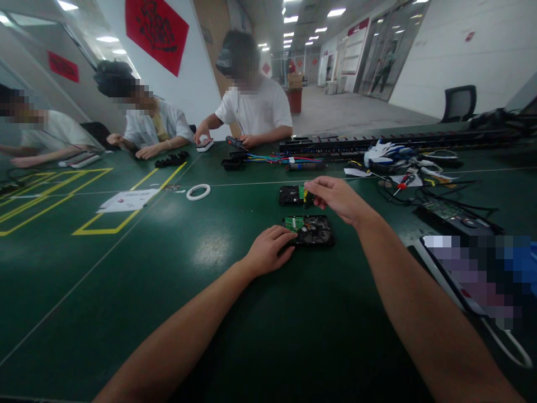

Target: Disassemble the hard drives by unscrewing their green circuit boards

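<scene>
A black hard drive (316, 230) with a green circuit board lies underside up on the green table. My left hand (271, 249) grips its left end, with the fingers over the top and the thumb along the near side. In my right hand (335, 196) is a small screwdriver (307, 197) with a yellow and black handle, held upright in a pinch. Its thin shaft points down at the circuit board's far edge; whether the tip touches cannot be made out. Just behind lies a second hard drive (289, 195), partly covered by the right hand and screwdriver.
A roll of white tape (198, 192) and a paper sheet (128, 200) lie to the left. At right are a red-handled screwdriver (405, 182), gloves (386, 152), another drive with an exposed board (459, 217) and a tablet-like device (461, 280). Several co-workers sit across the table.
</scene>
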{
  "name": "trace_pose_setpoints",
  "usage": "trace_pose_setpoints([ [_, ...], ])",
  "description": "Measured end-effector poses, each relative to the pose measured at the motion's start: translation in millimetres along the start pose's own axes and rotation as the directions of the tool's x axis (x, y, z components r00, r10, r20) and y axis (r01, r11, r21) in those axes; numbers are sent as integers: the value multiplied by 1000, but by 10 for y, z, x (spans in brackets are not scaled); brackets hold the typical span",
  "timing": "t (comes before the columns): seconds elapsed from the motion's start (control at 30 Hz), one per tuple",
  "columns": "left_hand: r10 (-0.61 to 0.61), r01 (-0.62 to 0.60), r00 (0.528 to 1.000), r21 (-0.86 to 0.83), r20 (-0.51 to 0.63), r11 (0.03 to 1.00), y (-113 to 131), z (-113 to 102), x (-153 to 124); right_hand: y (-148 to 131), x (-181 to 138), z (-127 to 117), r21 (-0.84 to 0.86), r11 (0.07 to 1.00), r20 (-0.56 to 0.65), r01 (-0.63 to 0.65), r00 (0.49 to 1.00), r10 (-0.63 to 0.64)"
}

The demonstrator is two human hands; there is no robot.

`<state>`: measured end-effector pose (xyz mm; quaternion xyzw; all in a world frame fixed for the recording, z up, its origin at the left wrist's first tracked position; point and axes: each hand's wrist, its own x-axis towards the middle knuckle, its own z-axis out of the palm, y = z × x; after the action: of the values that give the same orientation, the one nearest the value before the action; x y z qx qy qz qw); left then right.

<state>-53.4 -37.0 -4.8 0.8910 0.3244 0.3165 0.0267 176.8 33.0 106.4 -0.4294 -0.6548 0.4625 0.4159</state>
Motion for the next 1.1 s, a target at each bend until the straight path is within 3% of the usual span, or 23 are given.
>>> trace_pose_setpoints([
  [0.23, 11, -12, 999, -20, -44, 1000, -1, 3, -4, 22, 12, -20, 7, 1000, -47, 0, 999, 0],
  [0.9, 11, -11, 999, -3, -44, 1000, -11, 9, -4, 25, 8, 1, 40, 999, -11, 26, 1000, -26],
  [1.1, 23, -23, 998, -8, -57, 1000, -13, 15, 0, -16, -1, 21, 159, 987, 10, -24, 1000, 23],
])
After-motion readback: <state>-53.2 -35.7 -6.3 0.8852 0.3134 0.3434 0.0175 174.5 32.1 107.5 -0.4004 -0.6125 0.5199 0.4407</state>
